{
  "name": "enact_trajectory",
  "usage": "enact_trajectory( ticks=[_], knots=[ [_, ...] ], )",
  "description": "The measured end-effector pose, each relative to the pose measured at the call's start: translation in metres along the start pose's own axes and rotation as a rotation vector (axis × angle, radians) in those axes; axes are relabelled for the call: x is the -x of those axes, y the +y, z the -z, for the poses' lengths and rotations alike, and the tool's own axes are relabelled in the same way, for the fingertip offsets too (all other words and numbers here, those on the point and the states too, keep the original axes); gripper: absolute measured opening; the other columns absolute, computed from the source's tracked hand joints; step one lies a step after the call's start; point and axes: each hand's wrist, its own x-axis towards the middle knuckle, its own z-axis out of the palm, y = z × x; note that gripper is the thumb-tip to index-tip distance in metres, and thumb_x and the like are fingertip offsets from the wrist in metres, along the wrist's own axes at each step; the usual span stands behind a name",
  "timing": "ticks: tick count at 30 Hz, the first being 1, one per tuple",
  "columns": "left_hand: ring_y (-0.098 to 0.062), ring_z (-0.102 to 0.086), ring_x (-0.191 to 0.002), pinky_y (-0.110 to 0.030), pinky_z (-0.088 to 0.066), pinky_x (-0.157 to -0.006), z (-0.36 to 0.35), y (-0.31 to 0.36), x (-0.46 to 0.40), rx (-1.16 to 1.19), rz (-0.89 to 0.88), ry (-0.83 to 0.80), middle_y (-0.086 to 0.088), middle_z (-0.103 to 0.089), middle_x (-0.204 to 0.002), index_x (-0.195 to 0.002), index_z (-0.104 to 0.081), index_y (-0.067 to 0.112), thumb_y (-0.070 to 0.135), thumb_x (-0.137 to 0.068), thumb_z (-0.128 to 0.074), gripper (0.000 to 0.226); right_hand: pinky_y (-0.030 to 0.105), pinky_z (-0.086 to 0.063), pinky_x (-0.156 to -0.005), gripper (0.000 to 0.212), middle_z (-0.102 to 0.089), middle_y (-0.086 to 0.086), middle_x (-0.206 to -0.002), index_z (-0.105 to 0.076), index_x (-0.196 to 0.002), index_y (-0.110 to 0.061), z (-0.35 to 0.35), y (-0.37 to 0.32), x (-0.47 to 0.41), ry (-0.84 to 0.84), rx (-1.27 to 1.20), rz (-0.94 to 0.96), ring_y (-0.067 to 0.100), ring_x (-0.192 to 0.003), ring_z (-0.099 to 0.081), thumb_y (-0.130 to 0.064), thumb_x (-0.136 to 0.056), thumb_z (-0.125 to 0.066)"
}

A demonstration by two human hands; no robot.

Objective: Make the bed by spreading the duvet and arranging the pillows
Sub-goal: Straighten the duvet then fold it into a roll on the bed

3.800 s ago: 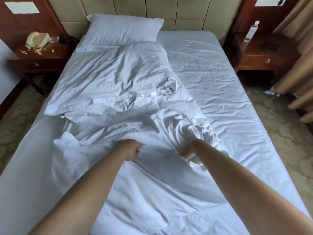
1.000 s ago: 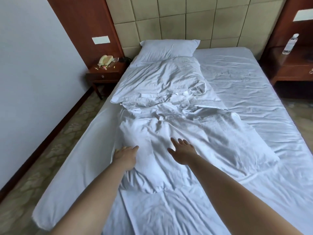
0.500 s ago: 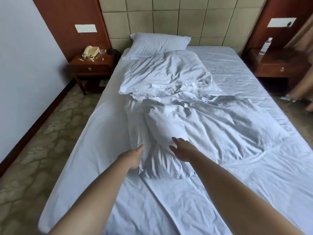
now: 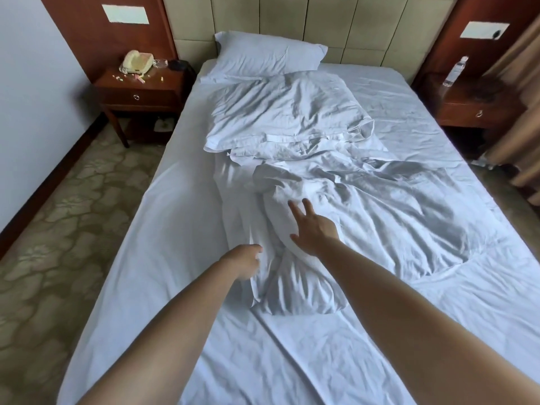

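Observation:
A crumpled white duvet (image 4: 394,217) lies bunched across the middle of the bed (image 4: 175,229), with a rolled lump at its near left end. My left hand (image 4: 244,261) has its fingers curled into a fold at the lump's left edge. My right hand (image 4: 312,226) rests flat on top of the lump with its fingers spread. One white pillow (image 4: 268,55) leans on the headboard at the far left. A second, flatter pillow (image 4: 286,112) lies just in front of it, partly over the duvet's far end.
A wooden nightstand (image 4: 140,89) with a cream telephone (image 4: 137,62) stands left of the bed. Another nightstand (image 4: 473,103) at the right carries a water bottle (image 4: 455,71), next to tan curtains (image 4: 520,97). Patterned floor runs along the bed's left side.
The duvet's near end has been pushed into a tighter lump. My right hand slid forward onto it with fingers spread, and my left hand curled into the fold at its edge.

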Motion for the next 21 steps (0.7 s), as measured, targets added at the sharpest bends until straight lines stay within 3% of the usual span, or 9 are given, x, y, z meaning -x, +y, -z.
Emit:
enact_trajectory(
  ticks=[4, 6, 9, 12, 14, 15, 18, 20, 21],
  knots=[
    [-0.02, -0.041, -0.133, -0.029, -0.034, -0.109, 0.011, 0.007, -0.021, 0.015, 0.007, -0.005, -0.003, -0.041, -0.147, -0.144, -0.038, 0.02, 0.009, -0.092, -0.042, 0.053, 0.033, -0.048, -0.067, 0.1, 0.02, 0.003, -0.158, 0.012, -0.15, -0.036, 0.003, 0.003, -0.045, -0.091, -0.023, 0.024, 0.032, -0.102, -0.062, -0.014, -0.083, -0.058],
    [-0.02, -0.041, -0.133, -0.027, -0.034, -0.109, 0.017, 0.01, -0.033, 0.021, 0.019, -0.003, -0.002, -0.04, -0.147, -0.145, -0.037, 0.019, 0.007, -0.092, -0.041, 0.055, 0.036, -0.049, -0.076, 0.092, -0.006, 0.007, -0.159, -0.003, -0.152, -0.032, 0.002, 0.003, -0.062, -0.139, -0.062, 0.013, 0.032, -0.11, -0.058, -0.012, -0.08, -0.057],
    [-0.02, -0.045, -0.129, -0.025, -0.039, -0.102, 0.024, 0.02, -0.057, 0.032, 0.033, -0.023, -0.004, -0.047, -0.141, -0.141, -0.041, 0.015, 0.006, -0.089, -0.046, 0.053, 0.034, -0.045, -0.084, 0.046, -0.055, 0.01, -0.126, -0.047, -0.127, -0.017, -0.001, 0.011, -0.086, -0.096, -0.152, -0.114, 0.032, -0.112, -0.058, -0.016, -0.083, -0.055],
    [-0.02, -0.045, -0.13, -0.026, -0.042, -0.098, 0.02, 0.024, -0.064, 0.141, 0.01, -0.096, -0.004, -0.045, -0.142, -0.147, -0.03, 0.02, 0.011, -0.08, -0.068, 0.077, 0.028, -0.048, -0.067, 0.018, -0.068, 0.01, -0.08, -0.062, -0.082, -0.012, 0.011, 0.01, -0.101, 0.021, -0.689, -0.254, 0.029, -0.077, -0.065, -0.004, -0.078, -0.047],
    [-0.019, -0.04, -0.134, -0.027, -0.042, -0.099, 0.021, 0.03, -0.065, 0.319, 0.02, -0.138, -0.001, -0.032, -0.151, -0.152, -0.006, 0.033, 0.017, -0.074, -0.078, 0.108, 0.021, -0.039, -0.042, 0.024, -0.051, 0.002, -0.041, -0.055, -0.062, -0.009, 0.035, 0.004, -0.107, 0.119, -1.143, -0.257, 0.019, -0.04, -0.05, 0.007, -0.073, -0.041],
    [-0.018, -0.04, -0.132, -0.027, -0.042, -0.099, 0.025, 0.035, -0.067, 0.424, -0.001, -0.108, 0.002, -0.032, -0.149, -0.151, 0.0, 0.035, 0.02, -0.072, -0.081, 0.114, 0.018, -0.032, -0.035, 0.027, -0.042, -0.001, -0.033, -0.051, -0.059, -0.007, 0.052, 0.0, -0.107, 0.161, -1.329, -0.245, 0.014, -0.031, -0.041, 0.012, -0.071, -0.038],
    [-0.013, -0.049, -0.11, -0.022, -0.044, -0.086, 0.047, 0.057, -0.074, 0.732, -0.091, 0.037, 0.005, -0.048, -0.123, -0.147, -0.014, 0.03, 0.013, -0.075, -0.079, 0.099, 0.011, -0.023, -0.032, 0.014, -0.033, -0.003, -0.03, -0.043, -0.053, -0.005, 0.103, -0.016, -0.103, 0.229, -1.616, -0.149, 0.01, -0.025, -0.029, 0.007, -0.053, -0.036],
    [-0.014, -0.056, -0.096, -0.017, -0.048, -0.069, 0.061, 0.072, -0.076, 0.862, -0.087, 0.072, 0.0, -0.059, -0.11, -0.13, -0.043, 0.02, 0.003, -0.076, -0.074, 0.064, 0.01, -0.024, -0.034, 0.016, -0.033, -0.002, -0.03, -0.04, -0.053, -0.005, 0.12, -0.027, -0.102, 0.242, -1.637, -0.096, 0.011, -0.026, -0.029, 0.001, -0.042, -0.031],
    [-0.016, -0.058, -0.087, -0.019, -0.049, -0.063, 0.069, 0.076, -0.076, 0.87, -0.074, 0.095, -0.003, -0.064, -0.099, -0.111, -0.057, 0.014, 0.0, -0.076, -0.069, 0.04, 0.01, -0.024, -0.034, 0.017, -0.033, -0.001, -0.031, -0.041, -0.053, -0.005, 0.124, -0.032, -0.104, 0.243, -1.62, -0.087, 0.011, -0.027, -0.029, 0.001, -0.04, -0.031]
  ],
)
